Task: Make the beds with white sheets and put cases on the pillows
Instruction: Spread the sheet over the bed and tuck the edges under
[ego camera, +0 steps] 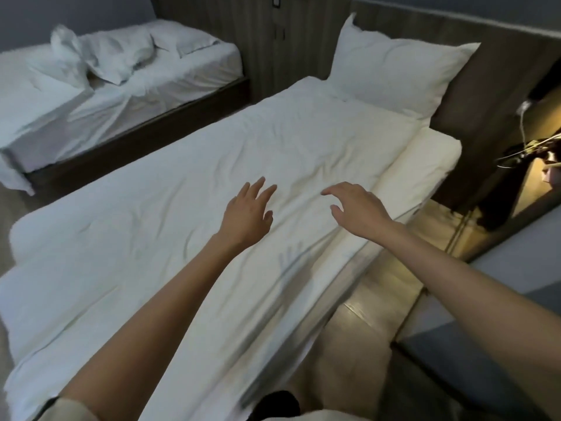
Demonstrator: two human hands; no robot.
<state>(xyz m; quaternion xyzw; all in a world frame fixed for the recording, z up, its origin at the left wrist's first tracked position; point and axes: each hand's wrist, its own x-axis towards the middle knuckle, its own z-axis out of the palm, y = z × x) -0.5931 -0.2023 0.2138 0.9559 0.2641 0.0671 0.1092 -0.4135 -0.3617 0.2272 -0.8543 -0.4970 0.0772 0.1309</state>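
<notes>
A near bed lies in front of me, covered by a white sheet with soft wrinkles. A cased white pillow leans upright against the headboard at its far end. My left hand hovers just above the middle of the sheet, fingers spread, holding nothing. My right hand is beside it near the bed's right edge, fingers apart and slightly curled, also holding nothing. A second bed stands at the far left with a rumpled sheet and several crumpled white pillows lying on it.
A dark wooden headboard wall runs behind both beds. At the right, a lit bedside shelf holds tangled cables. A strip of tiled floor runs along the near bed's right side, and a narrow aisle separates the two beds.
</notes>
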